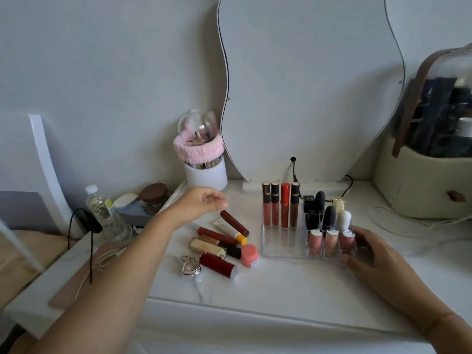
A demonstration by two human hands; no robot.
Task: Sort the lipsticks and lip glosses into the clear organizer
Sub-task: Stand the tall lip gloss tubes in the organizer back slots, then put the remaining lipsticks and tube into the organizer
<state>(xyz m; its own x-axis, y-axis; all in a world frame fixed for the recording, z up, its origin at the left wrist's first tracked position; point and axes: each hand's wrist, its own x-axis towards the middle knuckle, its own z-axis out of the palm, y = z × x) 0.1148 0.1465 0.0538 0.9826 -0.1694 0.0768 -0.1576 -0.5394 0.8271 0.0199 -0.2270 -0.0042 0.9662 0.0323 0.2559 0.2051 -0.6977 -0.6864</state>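
The clear organizer (281, 251) stands on the white vanity top, holding several upright lip glosses (281, 205) in its left rear slots and black, white and pink lipsticks (329, 226) on its right. My right hand (367, 249) rests against the organizer's right front corner, fingers around its wall. A loose pile lies left of the organizer: dark red tubes (217, 264), a cream-gold lipstick (207, 247), a white tube with a yellow cap (229, 229) and a pink jar (249, 255). My left hand (201, 203) hovers above the pile's far end, fingers loosely curled, holding nothing.
A silver heart-shaped case (190, 265) lies beside the pile. A white brush holder with a pink band (204, 164) stands behind, next to a wavy mirror (306, 85). A water bottle (102, 210) and cables sit at the left; a beige domed case (424, 175) stands at the right.
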